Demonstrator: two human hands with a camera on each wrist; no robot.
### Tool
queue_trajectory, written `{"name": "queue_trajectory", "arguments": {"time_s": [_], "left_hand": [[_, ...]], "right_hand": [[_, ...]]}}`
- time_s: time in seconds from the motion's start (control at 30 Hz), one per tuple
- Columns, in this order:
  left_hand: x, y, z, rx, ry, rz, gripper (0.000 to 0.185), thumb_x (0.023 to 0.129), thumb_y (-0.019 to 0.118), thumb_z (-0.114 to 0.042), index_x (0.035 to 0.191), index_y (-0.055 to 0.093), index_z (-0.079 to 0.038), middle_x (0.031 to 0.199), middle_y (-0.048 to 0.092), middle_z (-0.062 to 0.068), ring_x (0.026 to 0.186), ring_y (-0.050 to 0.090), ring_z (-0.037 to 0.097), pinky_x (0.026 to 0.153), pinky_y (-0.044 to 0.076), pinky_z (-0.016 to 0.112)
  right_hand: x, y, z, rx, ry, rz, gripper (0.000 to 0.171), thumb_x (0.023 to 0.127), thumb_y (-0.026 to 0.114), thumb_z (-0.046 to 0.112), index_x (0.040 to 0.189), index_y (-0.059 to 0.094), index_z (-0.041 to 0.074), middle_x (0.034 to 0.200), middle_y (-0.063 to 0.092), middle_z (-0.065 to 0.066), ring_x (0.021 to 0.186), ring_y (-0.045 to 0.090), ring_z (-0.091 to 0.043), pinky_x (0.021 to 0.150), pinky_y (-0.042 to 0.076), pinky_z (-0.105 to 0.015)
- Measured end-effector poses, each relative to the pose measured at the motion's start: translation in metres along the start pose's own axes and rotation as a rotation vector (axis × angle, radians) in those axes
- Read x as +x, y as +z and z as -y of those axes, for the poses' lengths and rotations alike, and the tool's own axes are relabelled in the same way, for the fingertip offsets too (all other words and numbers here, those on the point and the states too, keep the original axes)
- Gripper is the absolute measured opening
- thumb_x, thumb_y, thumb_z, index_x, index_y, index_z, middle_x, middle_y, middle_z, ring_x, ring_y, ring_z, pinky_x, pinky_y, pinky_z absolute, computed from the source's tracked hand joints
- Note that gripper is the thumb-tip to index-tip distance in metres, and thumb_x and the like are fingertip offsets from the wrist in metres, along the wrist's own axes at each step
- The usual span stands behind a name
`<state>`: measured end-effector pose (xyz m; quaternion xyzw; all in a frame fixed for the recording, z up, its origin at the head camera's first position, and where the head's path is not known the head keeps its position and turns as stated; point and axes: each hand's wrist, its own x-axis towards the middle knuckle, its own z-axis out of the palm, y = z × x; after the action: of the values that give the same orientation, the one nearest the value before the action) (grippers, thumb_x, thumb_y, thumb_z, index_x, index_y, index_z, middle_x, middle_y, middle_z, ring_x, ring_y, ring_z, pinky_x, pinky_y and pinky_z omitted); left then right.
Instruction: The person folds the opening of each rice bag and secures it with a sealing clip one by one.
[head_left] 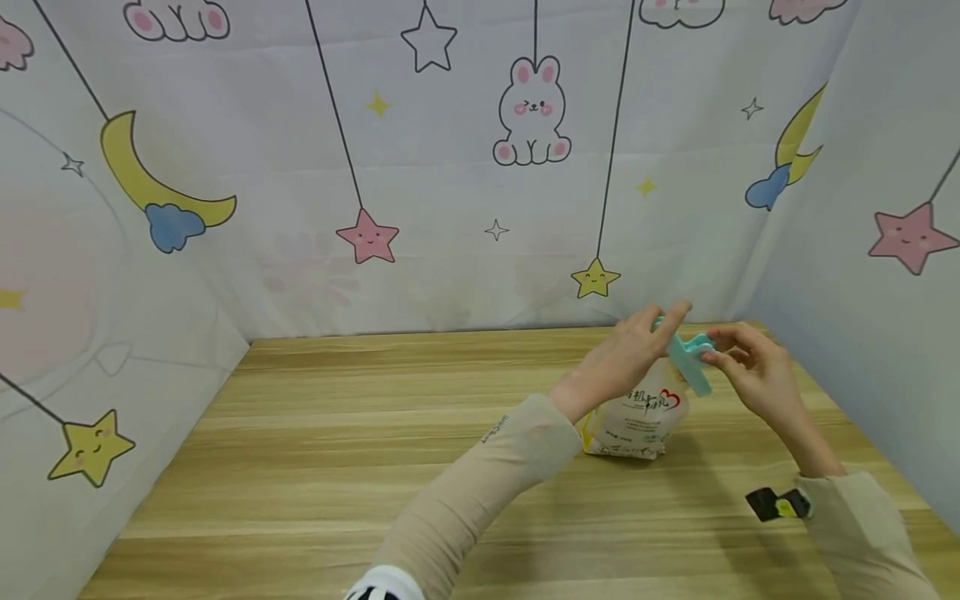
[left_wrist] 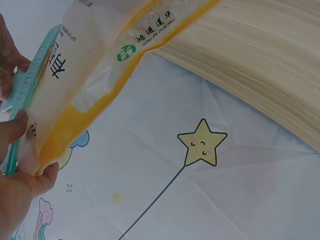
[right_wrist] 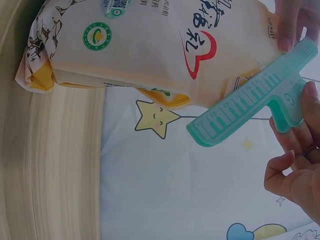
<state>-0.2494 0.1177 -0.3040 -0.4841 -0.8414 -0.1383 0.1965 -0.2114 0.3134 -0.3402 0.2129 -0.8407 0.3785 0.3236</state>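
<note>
A white and yellow food bag (head_left: 633, 417) with red print stands upright on the wooden table (head_left: 360, 467) at the right. My left hand (head_left: 663, 321) pinches the bag's top edge; in the left wrist view its thumb and fingers (left_wrist: 15, 132) hold the flattened top of the bag (left_wrist: 95, 65). A teal plastic sealing clip (head_left: 690, 360) lies along that top edge. My right hand (head_left: 716, 352) pinches the clip's handle end. In the right wrist view the clip (right_wrist: 250, 115) sits across the top of the bag (right_wrist: 150, 45), held by my right fingers (right_wrist: 295, 145).
Cartoon-printed cloth walls (head_left: 450, 167) close in the table at the back, left and right. The right wall (head_left: 885, 333) is close to the hands. A black strap tag (head_left: 776, 504) sits at my right wrist. Bare tabletop stretches left of the bag.
</note>
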Motion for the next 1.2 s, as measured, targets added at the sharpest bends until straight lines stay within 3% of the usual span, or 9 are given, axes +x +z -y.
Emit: {"name": "queue_trajectory", "arguments": {"time_s": [0.4,0.77,0.97,1.07,1.2], "left_hand": [[0.003,0.001,-0.003,0.023,-0.020,0.028,0.052,0.092,0.045,-0.022,0.137,0.021,-0.011,0.116,0.046,0.005,0.086,0.052,0.010,0.066,0.039,0.017],[0.002,0.001,0.000,0.012,0.002,0.022,0.041,0.095,0.037,-0.022,0.133,0.025,-0.013,0.108,0.045,0.002,0.084,0.051,0.008,0.063,0.035,0.018],[0.002,-0.002,-0.002,0.101,-0.003,0.064,0.040,0.093,0.042,-0.008,0.131,0.031,-0.014,0.113,0.044,0.003,0.090,0.051,0.009,0.067,0.036,0.021],[0.002,-0.003,-0.003,0.149,0.000,0.070,0.042,0.090,0.046,-0.002,0.128,0.034,-0.014,0.111,0.044,0.002,0.089,0.050,0.009,0.066,0.034,0.020],[0.001,-0.002,-0.003,0.187,-0.004,0.065,0.039,0.090,0.048,-0.004,0.125,0.037,-0.016,0.109,0.044,0.001,0.086,0.046,0.009,0.065,0.032,0.020]], "right_hand": [[-0.006,0.001,0.000,-0.011,-0.006,0.005,0.027,0.080,0.056,-0.010,0.106,0.055,-0.009,0.097,0.048,0.027,0.084,0.047,0.012,0.075,0.036,-0.004],[-0.016,0.003,-0.007,0.000,0.130,0.085,0.039,0.086,0.053,0.000,0.124,0.044,-0.005,0.103,0.045,0.030,0.089,0.045,0.013,0.074,0.035,-0.004],[-0.025,0.006,-0.013,-0.030,0.208,0.152,0.038,0.089,0.052,0.007,0.123,0.043,-0.006,0.096,0.043,0.034,0.086,0.044,0.018,0.071,0.036,-0.003],[-0.029,0.009,-0.014,-0.015,0.215,0.155,0.034,0.089,0.052,0.006,0.119,0.045,-0.007,0.096,0.045,0.034,0.086,0.045,0.018,0.070,0.038,-0.004],[-0.032,0.013,-0.014,0.003,0.213,0.136,0.031,0.088,0.052,0.005,0.115,0.047,-0.008,0.097,0.046,0.033,0.086,0.046,0.017,0.069,0.039,-0.004]]}}
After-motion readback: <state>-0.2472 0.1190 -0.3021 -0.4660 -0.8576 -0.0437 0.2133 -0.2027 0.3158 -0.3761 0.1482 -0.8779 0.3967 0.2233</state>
